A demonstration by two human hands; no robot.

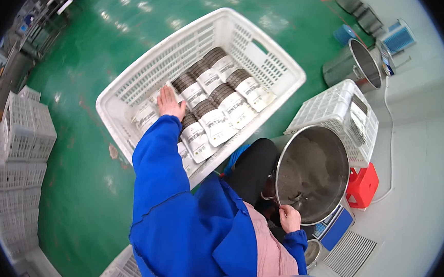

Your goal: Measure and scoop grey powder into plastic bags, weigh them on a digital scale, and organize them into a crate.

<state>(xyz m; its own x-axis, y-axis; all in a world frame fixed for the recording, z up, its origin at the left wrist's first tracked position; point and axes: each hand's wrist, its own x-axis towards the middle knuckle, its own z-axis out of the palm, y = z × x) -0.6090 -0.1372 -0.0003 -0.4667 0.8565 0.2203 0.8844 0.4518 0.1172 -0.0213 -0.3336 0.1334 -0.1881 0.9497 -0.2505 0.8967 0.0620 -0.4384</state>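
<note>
In a crate (276, 70), pouches (218, 127) lie right of the left hand (170, 105); a tub (340, 192) stands before the right hand (290, 218)

One pouch-filled basket (262, 121), one large filled pot (340, 163), one red stool (363, 184).

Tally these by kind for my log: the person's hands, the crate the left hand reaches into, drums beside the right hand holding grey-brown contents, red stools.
Hands: 2 (left hand, right hand)
White crate: 1
Steel drum: 1
Red stool: 1
Total: 5
</note>
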